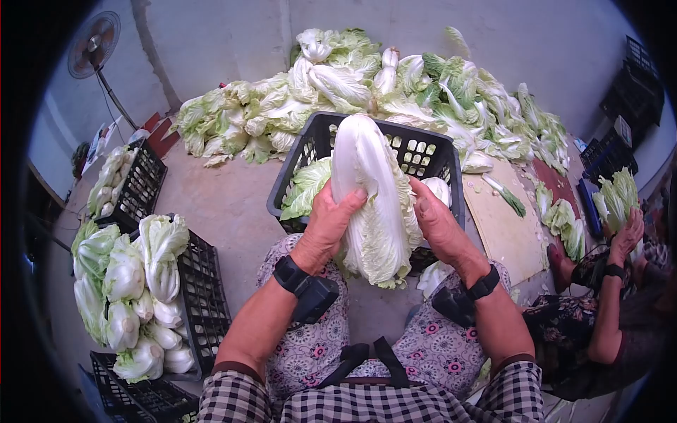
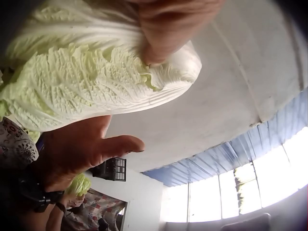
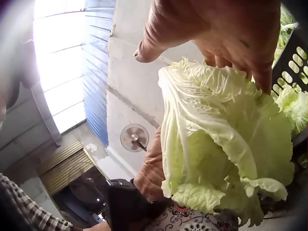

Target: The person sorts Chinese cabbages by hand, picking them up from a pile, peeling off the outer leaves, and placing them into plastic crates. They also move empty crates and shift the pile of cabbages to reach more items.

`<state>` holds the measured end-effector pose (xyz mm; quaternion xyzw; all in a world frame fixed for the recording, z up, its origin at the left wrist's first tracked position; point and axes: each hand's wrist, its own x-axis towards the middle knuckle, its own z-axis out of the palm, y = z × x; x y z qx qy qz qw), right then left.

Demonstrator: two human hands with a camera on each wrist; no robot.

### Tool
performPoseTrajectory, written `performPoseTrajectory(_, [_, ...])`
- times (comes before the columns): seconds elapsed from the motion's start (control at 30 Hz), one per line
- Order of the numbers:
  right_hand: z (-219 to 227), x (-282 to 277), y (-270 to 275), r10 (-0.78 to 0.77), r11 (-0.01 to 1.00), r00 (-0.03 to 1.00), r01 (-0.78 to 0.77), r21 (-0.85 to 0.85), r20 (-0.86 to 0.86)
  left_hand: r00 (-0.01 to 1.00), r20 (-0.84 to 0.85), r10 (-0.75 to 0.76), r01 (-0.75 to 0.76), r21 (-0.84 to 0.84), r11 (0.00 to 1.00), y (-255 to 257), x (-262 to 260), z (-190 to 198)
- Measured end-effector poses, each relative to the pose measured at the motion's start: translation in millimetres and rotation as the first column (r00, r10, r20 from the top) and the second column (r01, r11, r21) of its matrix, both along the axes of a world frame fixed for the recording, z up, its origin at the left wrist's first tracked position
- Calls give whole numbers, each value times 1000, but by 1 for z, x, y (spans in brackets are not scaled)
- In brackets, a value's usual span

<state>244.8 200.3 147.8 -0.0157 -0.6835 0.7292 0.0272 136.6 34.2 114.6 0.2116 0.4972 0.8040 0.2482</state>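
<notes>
I hold one long napa cabbage upright over my lap, its tip above a black plastic crate. My left hand grips its left side, thumb curled over the pale ribs. On the other side, my right hand clasps it. The left wrist view has the left hand pressing into the cabbage from above and the right hand beneath it. Seen from the right wrist, the right hand has its fingertips on the leafy cabbage, and the left hand is behind.
A big pile of cabbages lies on the floor behind the crate. Crates filled with trimmed cabbages stand at my left. A wooden board lies at my right, where another person holds a cabbage. A fan stands far left.
</notes>
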Motion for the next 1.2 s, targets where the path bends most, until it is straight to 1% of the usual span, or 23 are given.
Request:
performPoseTrajectory(0.03, [10, 2, -3, 48, 999, 999, -48, -11, -25, 1000, -19, 18, -18, -16, 1000, 0, -1, -1])
performPoseTrajectory(0.07, [3, 1, -4, 36, 996, 999, -34, 82, -24, 999, -39, 34, -35, -32, 999, 0, -2, -3])
performPoseTrajectory(0.13, [-5, -2, -14, 12, 965, 1000, -4, 264, -27, 999, -30, 21, -21, -9, 1000, 1, -3, -10])
performPoseTrajectory(0.17, [-4, 0, -17, -32, 974, 999, 25, 224, 27, 1000, -27, 11, -11, 1, 1000, 2, -3, -12])
performPoseTrajectory(0.27, [-3, -1, -13, -98, 969, 994, 105, 225, -44, 999, 41, -14, 9, 109, 994, 6, -1, -10])
performPoseTrajectory(0.37, [-2, 1, -10, -145, 955, 987, 159, 250, -73, 989, 148, 1, -23, 147, 989, 7, -1, -6])
performPoseTrajectory(0.47, [-6, -1, -14, -63, 991, 998, 66, 119, -25, 984, 179, 5, -43, 208, 977, 4, -10, -11])
performPoseTrajectory(0.5, [-13, -2, -16, -37, 993, 999, 41, 107, -36, 984, 176, -22, -23, 250, 968, 4, -14, -16])
performPoseTrajectory(0.53, [-16, -4, -22, -46, 995, 999, 46, 85, -4, 957, 269, -111, 30, 289, 957, 2, -14, -14])
performPoseTrajectory(0.6, [-20, -6, -30, -59, 997, 996, 62, 42, -69, 912, 340, -228, 107, 340, 934, -3, -6, -3])
performPoseTrajectory(0.67, [-20, -5, -32, -110, 988, 992, 103, -119, -58, 925, 299, -235, 141, 306, 942, -5, -6, 0])
performPoseTrajectory(0.7, [-18, -4, -31, -127, 974, 990, 114, -197, -56, 959, 212, -187, 136, 234, 963, -5, 0, 9])
performPoseTrajectory(0.8, [-8, 1, -26, -150, 857, 989, 133, -497, 5, 969, 85, -231, 202, 261, 944, -1, 1, 11])
performPoseTrajectory(0.83, [-7, 0, -22, -163, 842, 987, 139, -521, -1, 981, 54, -185, 168, 230, 959, 4, 4, 13])
performPoseTrajectory(0.93, [6, 4, -2, -170, 786, 985, 118, -606, -30, 985, 42, -170, 171, -21, 985, -1, -4, 6])
performPoseTrajectory(0.97, [11, 5, 9, -176, 772, 983, 105, -627, -53, 985, 90, -148, 152, -35, 988, -1, -2, 7])
performPoseTrajectory(1.0, [15, 6, 21, -216, 764, 974, 123, -633, -71, 980, 62, -190, 194, -72, 978, -2, -2, 7])
performPoseTrajectory(1.07, [23, 13, 50, -338, 735, 940, 231, -637, -49, 961, 13, -275, 274, -151, 950, -3, -1, 6])
performPoseTrajectory(1.1, [26, 19, 69, -338, 722, 939, 216, -657, -62, 972, 46, -228, 233, -155, 960, 0, 4, 8])
performPoseTrajectory(1.13, [27, 27, 88, -337, 709, 939, 201, -676, -75, 973, 42, -227, 231, -197, 953, 1, 3, 7])
performPoseTrajectory(1.2, [16, 44, 128, -463, 676, 883, 298, -674, -74, 974, 36, -222, 223, -280, 934, 1, 2, 3])
